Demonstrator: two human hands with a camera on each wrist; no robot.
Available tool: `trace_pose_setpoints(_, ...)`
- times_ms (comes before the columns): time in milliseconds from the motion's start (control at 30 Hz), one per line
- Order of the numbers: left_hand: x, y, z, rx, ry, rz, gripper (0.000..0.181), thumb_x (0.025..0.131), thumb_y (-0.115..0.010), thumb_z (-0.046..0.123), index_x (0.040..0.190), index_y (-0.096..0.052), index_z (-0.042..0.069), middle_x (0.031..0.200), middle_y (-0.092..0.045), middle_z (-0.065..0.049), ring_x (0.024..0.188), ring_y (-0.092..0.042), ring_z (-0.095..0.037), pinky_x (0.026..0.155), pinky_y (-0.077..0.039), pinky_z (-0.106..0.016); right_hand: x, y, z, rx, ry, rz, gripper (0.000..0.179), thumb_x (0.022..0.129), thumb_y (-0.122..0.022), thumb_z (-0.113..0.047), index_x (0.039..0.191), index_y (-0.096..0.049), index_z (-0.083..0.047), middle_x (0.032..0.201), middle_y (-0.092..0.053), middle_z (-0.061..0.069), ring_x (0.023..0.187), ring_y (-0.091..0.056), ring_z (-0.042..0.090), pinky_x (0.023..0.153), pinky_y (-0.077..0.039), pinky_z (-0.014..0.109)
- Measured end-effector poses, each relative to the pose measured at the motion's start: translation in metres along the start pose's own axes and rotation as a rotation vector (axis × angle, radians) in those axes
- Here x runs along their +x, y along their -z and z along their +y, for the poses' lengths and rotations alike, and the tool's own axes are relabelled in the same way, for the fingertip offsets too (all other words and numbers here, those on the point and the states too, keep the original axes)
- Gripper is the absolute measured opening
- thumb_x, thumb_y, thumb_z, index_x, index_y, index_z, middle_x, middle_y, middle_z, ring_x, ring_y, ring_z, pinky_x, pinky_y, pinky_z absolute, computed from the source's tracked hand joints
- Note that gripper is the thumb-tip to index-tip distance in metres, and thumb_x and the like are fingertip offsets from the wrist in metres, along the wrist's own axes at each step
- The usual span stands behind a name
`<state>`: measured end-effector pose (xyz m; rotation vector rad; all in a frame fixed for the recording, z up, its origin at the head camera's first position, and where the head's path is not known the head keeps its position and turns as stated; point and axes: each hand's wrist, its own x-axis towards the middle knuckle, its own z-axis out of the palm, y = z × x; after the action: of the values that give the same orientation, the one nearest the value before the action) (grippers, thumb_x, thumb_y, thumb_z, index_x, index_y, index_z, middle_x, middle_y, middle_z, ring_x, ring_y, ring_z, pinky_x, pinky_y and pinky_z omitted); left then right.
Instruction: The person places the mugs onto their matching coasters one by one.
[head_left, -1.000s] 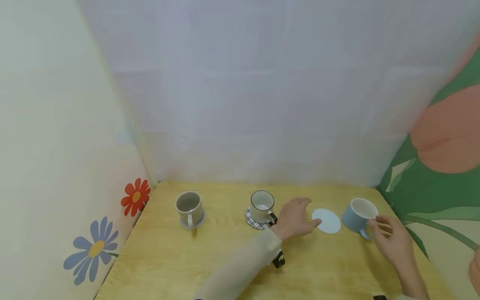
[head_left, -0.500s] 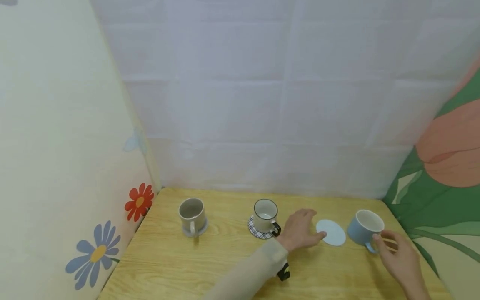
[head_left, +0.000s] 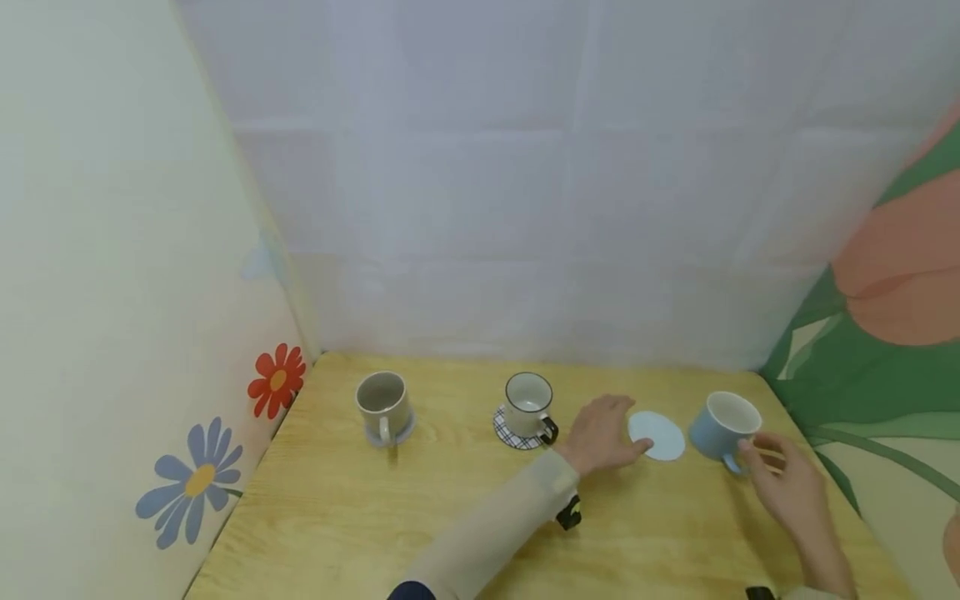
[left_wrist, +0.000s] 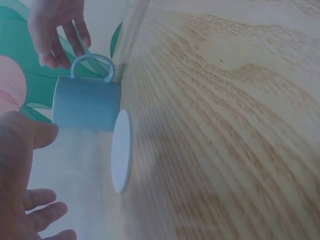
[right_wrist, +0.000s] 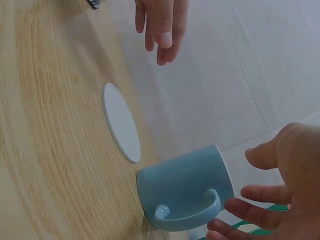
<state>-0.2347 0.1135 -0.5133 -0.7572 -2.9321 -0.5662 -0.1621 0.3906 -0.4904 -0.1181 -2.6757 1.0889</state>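
A light blue mug (head_left: 712, 431) with a pale inside stands upright on the table at the right, its handle toward the near right. Beside it my right hand (head_left: 795, 487) has loosely bent, spread fingers, with the fingertips (right_wrist: 250, 212) close to the rim and handle. Left of the mug a round white coaster (head_left: 662, 437) lies flat with nothing on it. Over the table at the coaster's left side, my left hand (head_left: 600, 435) spreads its thumb and fingers apart and holds nothing. The left wrist view has the coaster (left_wrist: 121, 150) right by the mug's base.
A white mug with a dark rim (head_left: 528, 404) and black handle sits on a checked coaster (head_left: 510, 435), close to the left wrist. Farther left, a grey-beige mug (head_left: 382, 404) stands on a grey coaster (head_left: 406, 429). A white sheet (head_left: 525, 208) hangs behind the wooden table (head_left: 337, 517).
The head view has shifted slightly up and down. Both hands, the mugs and the coasters keep nearly the same places on the table.
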Motion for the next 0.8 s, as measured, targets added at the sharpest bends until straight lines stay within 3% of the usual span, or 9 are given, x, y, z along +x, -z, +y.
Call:
trace_pose_setpoints(300,0.008,-0.006,0.002,-0.026,0.024,-0.024,0.074,0.099,-0.065,0.063,0.157,-0.052,0.019,0.159,-0.056,0.006,0.147,-0.051,-0.012,0.12,-0.044,-0.03,-0.002,-0.004,0.0,0.01,-0.051,0.004,0.052,0.109,-0.06,-0.03,0.139,-0.054,0.012,0.138,-0.057,0.038,0.089,-0.03,-0.033,0.065,-0.04,-0.001)
trace_pose_setpoints(533,0.006,-0.01,0.004,-0.022,0.018,-0.037,0.074,0.099,-0.066,0.062,0.157,-0.052,0.018,0.161,-0.054,0.004,0.151,-0.049,-0.016,0.124,-0.041,-0.032,-0.008,-0.007,0.003,0.01,-0.048,0.018,0.049,0.109,-0.061,-0.027,0.139,-0.056,0.011,0.135,-0.06,0.037,0.09,-0.034,-0.03,0.067,-0.04,-0.002)
trace_pose_setpoints(600,0.007,-0.011,0.003,-0.029,0.01,-0.044,0.074,0.099,-0.065,0.061,0.158,-0.051,0.017,0.161,-0.054,0.003,0.151,-0.048,-0.017,0.125,-0.04,-0.033,-0.008,-0.007,0.004,0.006,-0.04,0.017,0.049,0.109,-0.06,-0.027,0.139,-0.056,0.012,0.135,-0.06,0.038,0.091,-0.057,-0.015,0.067,-0.041,-0.001)
trace_pose_setpoints(667,0.008,-0.012,0.003,-0.041,0.012,-0.048,0.075,0.1,-0.066,0.061,0.158,-0.051,0.016,0.162,-0.053,0.003,0.153,-0.047,-0.019,0.126,-0.039,-0.035,-0.006,-0.007,0.004,-0.002,-0.04,0.01,0.05,0.11,-0.058,-0.028,0.139,-0.056,0.012,0.136,-0.059,0.039,0.098,-0.074,0.016,0.066,-0.041,0.0)
trace_pose_setpoints(733,0.01,-0.014,0.002,-0.051,0.017,-0.061,0.076,0.1,-0.065,0.06,0.159,-0.049,0.016,0.164,-0.051,0.001,0.155,-0.044,-0.022,0.128,-0.037,-0.038,-0.005,-0.007,0.004,-0.007,-0.048,0.0,0.051,0.111,-0.056,-0.03,0.139,-0.055,0.012,0.139,-0.058,0.04,0.11,-0.071,0.05,0.067,-0.04,0.001)
trace_pose_setpoints(767,0.011,-0.015,0.002,-0.054,0.022,-0.069,0.076,0.101,-0.065,0.06,0.16,-0.048,0.015,0.166,-0.049,0.001,0.156,-0.042,-0.024,0.129,-0.036,-0.039,-0.004,-0.007,0.004,-0.007,-0.052,-0.005,0.052,0.111,-0.055,-0.031,0.139,-0.055,0.013,0.139,-0.057,0.041,0.118,-0.063,0.061,0.067,-0.039,0.001)
trace_pose_setpoints(800,0.013,-0.015,0.002,-0.062,0.026,-0.074,0.077,0.101,-0.065,0.059,0.161,-0.047,0.015,0.167,-0.048,0.0,0.157,-0.041,-0.025,0.129,-0.036,-0.041,-0.003,-0.007,0.005,-0.006,-0.059,-0.012,0.052,0.111,-0.054,-0.031,0.14,-0.055,0.012,0.141,-0.056,0.041,0.12,-0.062,0.062,0.067,-0.039,0.001)
